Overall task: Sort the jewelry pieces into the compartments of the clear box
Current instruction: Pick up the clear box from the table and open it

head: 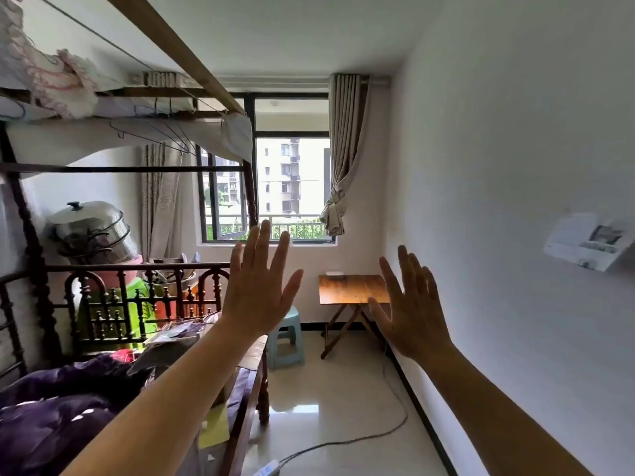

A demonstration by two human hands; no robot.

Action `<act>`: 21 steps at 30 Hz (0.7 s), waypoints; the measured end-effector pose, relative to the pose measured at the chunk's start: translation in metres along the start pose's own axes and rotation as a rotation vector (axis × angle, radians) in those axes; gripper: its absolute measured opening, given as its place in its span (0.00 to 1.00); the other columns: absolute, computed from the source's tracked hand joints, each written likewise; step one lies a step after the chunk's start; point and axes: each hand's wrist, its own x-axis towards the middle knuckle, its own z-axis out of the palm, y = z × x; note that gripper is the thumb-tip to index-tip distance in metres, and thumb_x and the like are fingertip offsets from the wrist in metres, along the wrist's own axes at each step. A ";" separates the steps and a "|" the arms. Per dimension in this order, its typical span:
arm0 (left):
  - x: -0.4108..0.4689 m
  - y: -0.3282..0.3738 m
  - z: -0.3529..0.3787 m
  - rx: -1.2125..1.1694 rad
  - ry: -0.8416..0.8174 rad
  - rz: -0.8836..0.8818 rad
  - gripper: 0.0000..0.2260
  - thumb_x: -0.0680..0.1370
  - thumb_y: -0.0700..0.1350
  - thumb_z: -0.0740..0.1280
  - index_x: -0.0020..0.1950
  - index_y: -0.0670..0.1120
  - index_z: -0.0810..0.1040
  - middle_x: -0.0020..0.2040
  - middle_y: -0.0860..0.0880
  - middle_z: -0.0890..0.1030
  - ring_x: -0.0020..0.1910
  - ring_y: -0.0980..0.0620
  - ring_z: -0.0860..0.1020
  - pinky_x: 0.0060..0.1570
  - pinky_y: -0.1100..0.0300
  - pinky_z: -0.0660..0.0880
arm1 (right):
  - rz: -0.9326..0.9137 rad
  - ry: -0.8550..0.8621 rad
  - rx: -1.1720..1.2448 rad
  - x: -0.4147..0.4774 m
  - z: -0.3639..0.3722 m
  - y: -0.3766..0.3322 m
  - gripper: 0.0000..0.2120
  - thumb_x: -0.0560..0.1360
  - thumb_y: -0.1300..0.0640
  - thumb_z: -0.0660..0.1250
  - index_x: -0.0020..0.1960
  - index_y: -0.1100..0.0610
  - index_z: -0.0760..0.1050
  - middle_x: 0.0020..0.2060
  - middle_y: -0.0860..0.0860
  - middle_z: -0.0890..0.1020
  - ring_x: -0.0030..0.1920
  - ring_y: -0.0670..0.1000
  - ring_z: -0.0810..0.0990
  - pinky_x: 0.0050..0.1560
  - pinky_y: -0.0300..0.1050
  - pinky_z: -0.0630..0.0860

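Note:
My left hand [259, 286] and my right hand [410, 304] are both raised in front of me, fingers spread, backs toward the camera, holding nothing. Between and beyond them a small wooden folding table [347, 290] stands against the far wall under the window. A small pale, flat object [334, 274] lies on its far edge; it is too small to tell whether it is the clear box. No jewelry pieces can be made out.
A dark wooden bed [144, 293] piled with a purple blanket and clutter fills the left side. A light blue plastic stool [285, 338] stands beside the table. A cable and power strip [268, 470] lie on the tiled floor. A white wall runs along the right.

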 end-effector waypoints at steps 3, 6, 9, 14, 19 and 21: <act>0.011 -0.020 0.038 -0.045 -0.011 -0.106 0.31 0.82 0.61 0.49 0.80 0.47 0.54 0.81 0.40 0.50 0.80 0.41 0.49 0.75 0.40 0.51 | 0.037 -0.005 0.005 0.014 0.032 0.003 0.36 0.78 0.42 0.62 0.80 0.56 0.59 0.80 0.61 0.51 0.79 0.63 0.53 0.74 0.68 0.58; 0.021 -0.029 0.087 -0.062 -0.051 -0.138 0.31 0.82 0.62 0.48 0.81 0.46 0.53 0.81 0.40 0.49 0.80 0.42 0.48 0.76 0.40 0.52 | 0.023 -0.042 -0.044 0.021 0.071 0.022 0.35 0.79 0.39 0.57 0.81 0.55 0.56 0.81 0.59 0.49 0.80 0.62 0.50 0.76 0.66 0.55; 0.033 -0.032 0.142 -0.082 -0.096 -0.154 0.31 0.82 0.61 0.48 0.81 0.46 0.52 0.82 0.40 0.48 0.80 0.42 0.48 0.76 0.39 0.53 | 0.047 -0.058 -0.061 0.028 0.114 0.052 0.36 0.79 0.37 0.52 0.81 0.54 0.54 0.81 0.59 0.47 0.80 0.61 0.49 0.77 0.64 0.53; 0.067 -0.029 0.235 -0.072 -0.177 -0.122 0.32 0.81 0.62 0.46 0.81 0.46 0.51 0.82 0.40 0.47 0.80 0.42 0.47 0.75 0.37 0.53 | 0.123 -0.067 -0.034 0.058 0.195 0.107 0.36 0.78 0.37 0.50 0.81 0.55 0.54 0.80 0.59 0.46 0.80 0.63 0.50 0.76 0.64 0.53; 0.131 -0.035 0.319 -0.041 -0.213 -0.105 0.33 0.80 0.63 0.43 0.81 0.46 0.51 0.82 0.41 0.46 0.80 0.41 0.46 0.75 0.36 0.53 | 0.145 -0.087 -0.020 0.123 0.284 0.166 0.37 0.78 0.36 0.51 0.81 0.54 0.53 0.81 0.59 0.47 0.80 0.62 0.50 0.77 0.63 0.51; 0.156 -0.043 0.349 -0.031 -0.186 -0.091 0.33 0.81 0.63 0.44 0.81 0.46 0.52 0.82 0.41 0.47 0.80 0.41 0.46 0.75 0.36 0.52 | 0.116 -0.095 -0.031 0.154 0.319 0.186 0.37 0.79 0.37 0.54 0.82 0.53 0.52 0.81 0.59 0.46 0.80 0.61 0.49 0.77 0.63 0.50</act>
